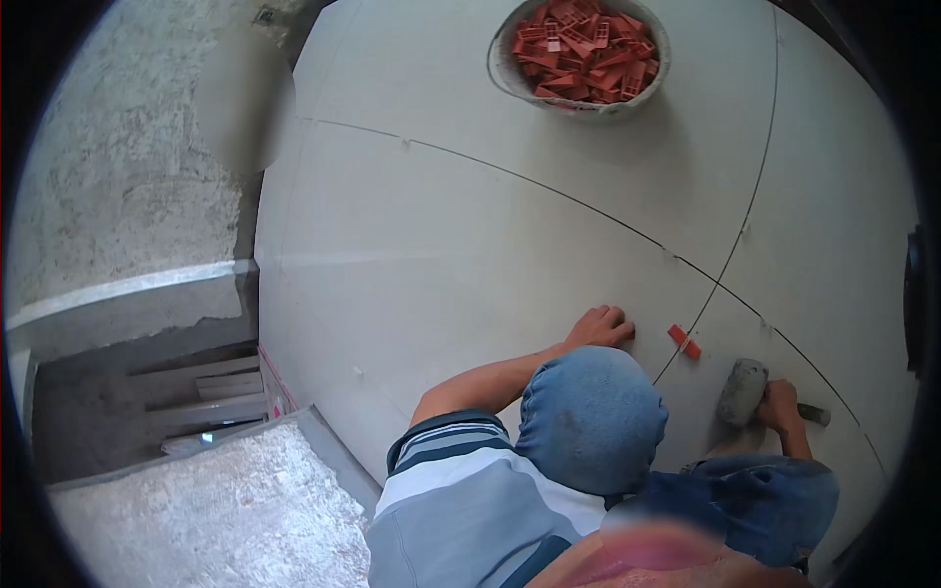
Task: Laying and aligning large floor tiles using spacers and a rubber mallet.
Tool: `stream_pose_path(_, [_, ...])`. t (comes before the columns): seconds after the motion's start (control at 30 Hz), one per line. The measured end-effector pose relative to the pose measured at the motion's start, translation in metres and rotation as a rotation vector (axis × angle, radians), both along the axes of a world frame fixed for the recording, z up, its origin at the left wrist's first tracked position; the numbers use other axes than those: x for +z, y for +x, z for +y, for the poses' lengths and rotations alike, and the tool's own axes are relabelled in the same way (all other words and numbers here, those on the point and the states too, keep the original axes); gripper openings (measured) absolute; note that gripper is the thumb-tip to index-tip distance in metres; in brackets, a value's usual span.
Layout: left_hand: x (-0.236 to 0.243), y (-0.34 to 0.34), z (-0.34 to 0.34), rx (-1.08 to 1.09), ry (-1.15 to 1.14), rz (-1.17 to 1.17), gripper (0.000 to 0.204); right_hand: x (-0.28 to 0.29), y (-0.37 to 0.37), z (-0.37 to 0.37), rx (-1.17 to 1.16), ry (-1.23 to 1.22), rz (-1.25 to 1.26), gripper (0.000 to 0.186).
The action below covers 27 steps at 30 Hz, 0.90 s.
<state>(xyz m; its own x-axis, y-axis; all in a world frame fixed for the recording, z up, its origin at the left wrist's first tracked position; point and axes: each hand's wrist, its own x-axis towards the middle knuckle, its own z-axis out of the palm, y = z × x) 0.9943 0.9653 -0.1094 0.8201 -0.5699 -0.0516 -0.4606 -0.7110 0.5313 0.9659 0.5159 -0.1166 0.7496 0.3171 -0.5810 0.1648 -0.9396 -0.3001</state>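
My right hand (781, 406) is closed round the handle of a mallet (743, 392) with a bulky grey head, held low over the pale floor tiles (470, 265). To the left of the mallet head, a red levelling wedge (684, 341) sits across a tile joint. My left hand (603, 325) rests on the tile just left of that wedge, fingers bent and a little apart, with nothing visible in them. My bent knees, in blue jeans, are between my forearms and hide part of the joint.
A bucket (500, 73) filled with red wedges stands on the tiles at the far side. Small clear clips (669, 253) stick up along the dark joints. Left of the tiled area lie rough concrete (127, 147), a recess with stacked strips (230, 385) and a whitish slab (225, 510).
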Motion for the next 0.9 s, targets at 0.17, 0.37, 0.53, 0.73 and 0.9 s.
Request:
stream_pose_path(0.17, [0.007, 0.006, 0.004, 0.053, -0.022, 0.063, 0.023, 0.003, -0.008, 0.0, -0.007, -0.046, 0.027, 0.018])
stream_pose_path(0.37, [-0.007, 0.034, -0.006, 0.497, -0.225, 0.311, 0.017, -0.018, -0.013, -0.021, -0.053, -0.088, 0.05, 0.019])
stream_pose_path(0.53, [0.004, 0.081, -0.017, 0.592, -0.364, 0.447, 0.023, 0.015, 0.014, 0.012, -0.051, -0.086, 0.118, 0.019])
stream_pose_path(0.73, [-0.01, 0.087, -0.047, 0.467, -0.236, 0.096, 0.022, 0.017, 0.002, 0.008, -0.056, -0.031, 0.121, 0.018])
stream_pose_path(0.9, [-0.01, 0.095, -0.064, 0.327, 0.072, -0.17, 0.03, 0.019, -0.001, 0.008, -0.053, -0.055, 0.137, 0.018])
